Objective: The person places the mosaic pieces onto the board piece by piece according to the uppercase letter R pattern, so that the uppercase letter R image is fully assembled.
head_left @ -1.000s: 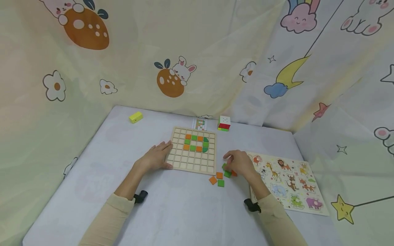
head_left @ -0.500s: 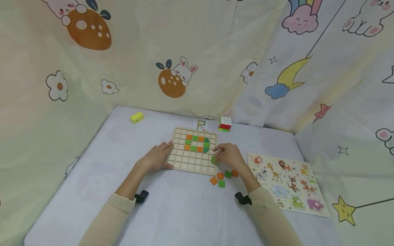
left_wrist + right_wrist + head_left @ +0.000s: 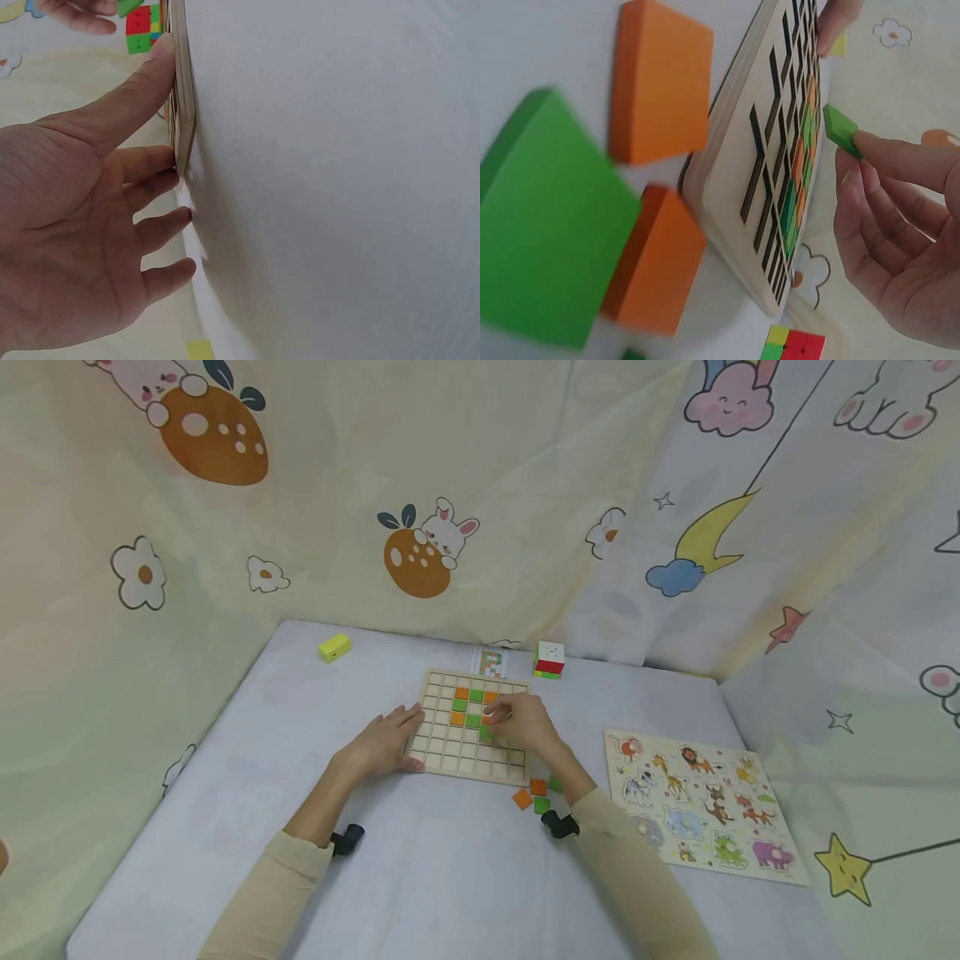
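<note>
A wooden grid board (image 3: 455, 758) lies on the table with orange and green tiles set into a ring of its cells. My left hand (image 3: 384, 743) rests at the board's left edge, fingers extended, the thumb on the near corner in the left wrist view. Between thumb and fingertips my right hand (image 3: 522, 723) pinches a green square tile (image 3: 841, 129), held above the board. In the head view that hand covers the right part of the tile pattern. Loose orange tiles (image 3: 522, 798) and green tiles (image 3: 542, 805) lie off the board's near right corner.
Behind the board stand a pattern card (image 3: 491, 662) and a colour puzzle cube (image 3: 550, 659). A yellow block (image 3: 334, 647) sits at the back left. An animal puzzle board (image 3: 701, 806) lies to the right, near my right forearm.
My right hand picked up a green tile from the loose pile and carried it left over the board. My left hand has stayed at the board's edge.
</note>
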The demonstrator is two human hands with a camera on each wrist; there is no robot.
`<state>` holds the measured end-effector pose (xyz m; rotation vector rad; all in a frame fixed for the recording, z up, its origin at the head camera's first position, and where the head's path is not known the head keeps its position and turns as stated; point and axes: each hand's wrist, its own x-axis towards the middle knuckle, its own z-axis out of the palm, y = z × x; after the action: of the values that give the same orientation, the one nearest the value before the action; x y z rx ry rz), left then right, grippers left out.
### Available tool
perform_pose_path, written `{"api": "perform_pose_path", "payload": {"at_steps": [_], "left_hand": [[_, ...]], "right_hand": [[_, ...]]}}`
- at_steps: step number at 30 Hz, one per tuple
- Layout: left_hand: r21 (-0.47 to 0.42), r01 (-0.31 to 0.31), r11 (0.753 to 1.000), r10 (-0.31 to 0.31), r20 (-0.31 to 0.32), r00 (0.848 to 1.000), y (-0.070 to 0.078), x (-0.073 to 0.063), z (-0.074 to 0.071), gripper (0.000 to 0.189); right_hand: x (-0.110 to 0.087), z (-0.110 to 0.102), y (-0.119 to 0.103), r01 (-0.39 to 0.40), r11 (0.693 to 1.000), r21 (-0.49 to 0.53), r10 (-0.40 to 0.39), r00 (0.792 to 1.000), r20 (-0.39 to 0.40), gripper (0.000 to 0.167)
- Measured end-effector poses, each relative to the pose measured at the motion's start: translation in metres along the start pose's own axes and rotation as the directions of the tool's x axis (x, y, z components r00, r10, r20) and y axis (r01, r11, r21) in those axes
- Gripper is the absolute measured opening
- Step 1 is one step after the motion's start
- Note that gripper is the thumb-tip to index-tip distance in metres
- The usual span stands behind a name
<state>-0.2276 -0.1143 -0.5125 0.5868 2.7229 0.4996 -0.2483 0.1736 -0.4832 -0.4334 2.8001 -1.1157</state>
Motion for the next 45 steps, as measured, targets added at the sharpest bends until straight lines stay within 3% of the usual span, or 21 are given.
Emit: {"api": "perform_pose_path", "payload": {"at_steps": [14,31,37,45], "left_hand": [[0.016,-0.031,0.999,0.031,-0.010,0.999,0.000,-0.002,-0.002,0.102],[0.035,-0.025,0.999,0.024,0.009,1.000,0.007,-0.005,-0.009,0.100],[0.035,-0.024,0.999,0.023,0.015,1.000,0.006,-0.004,-0.008,0.102],[0.040,-0.012,0.999,0.012,0.006,1.000,0.006,-0.003,-0.007,0.102]], "right_hand": [[0.027,0.027,-0.016,0.053,0.999,-0.003,-0.053,0.997,0.050,0.023],[0.033,0.044,-0.024,0.078,0.993,-0.088,-0.073,0.995,0.061,0.012],[0.027,0.040,-0.025,0.056,0.997,-0.055,-0.054,0.997,0.054,0.014],[0.013,0.020,-0.020,0.012,1.000,0.000,-0.012,1.000,0.018,0.020]]}}
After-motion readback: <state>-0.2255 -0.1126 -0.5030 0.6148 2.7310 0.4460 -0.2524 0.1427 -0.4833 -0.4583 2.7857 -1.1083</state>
